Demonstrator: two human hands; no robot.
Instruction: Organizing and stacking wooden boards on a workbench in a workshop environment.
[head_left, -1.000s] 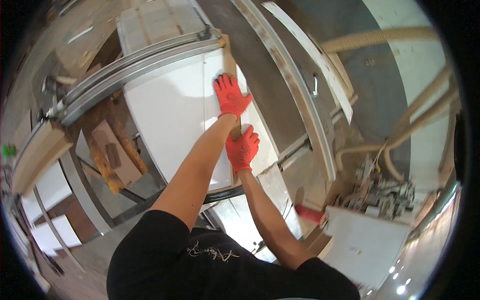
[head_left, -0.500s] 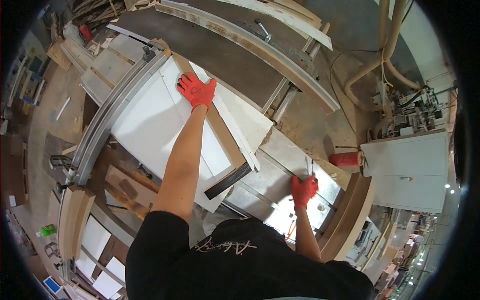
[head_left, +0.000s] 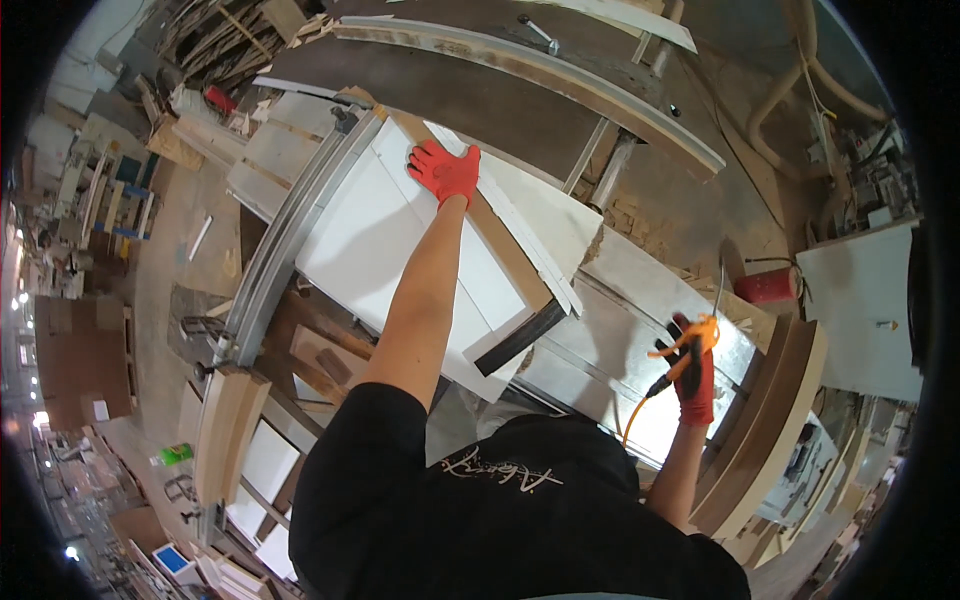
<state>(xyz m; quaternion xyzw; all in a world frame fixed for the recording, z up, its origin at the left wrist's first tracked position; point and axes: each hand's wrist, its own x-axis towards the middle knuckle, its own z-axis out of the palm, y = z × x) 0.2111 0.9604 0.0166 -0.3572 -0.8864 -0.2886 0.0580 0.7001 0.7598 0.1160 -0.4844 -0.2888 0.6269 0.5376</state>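
Observation:
My left hand (head_left: 446,174), in a red glove, lies with its fingers spread on a long brown-edged board strip (head_left: 500,250) at the far end of the white panels (head_left: 375,235). A black-faced block (head_left: 520,338) sits across the near end of that strip. Over the metal table at the right, my right hand (head_left: 694,372), also gloved in red, is closed round an orange air blow gun (head_left: 702,330). Its thin metal nozzle points up and away from me. An orange hose (head_left: 632,420) runs from the gun down toward my body.
A curved-looking metal rail (head_left: 290,215) borders the panels on the left. Beyond them stands a long fence (head_left: 560,85). Thick brown boards (head_left: 765,430) rise at the right edge of the metal table (head_left: 640,275). Further right are a red cylinder (head_left: 768,286) and a white cabinet (head_left: 862,310).
My right hand has risen from the metal tabletop and now shows the orange blow gun in its grip. My left hand stays on the same board. The whole view has shifted a little.

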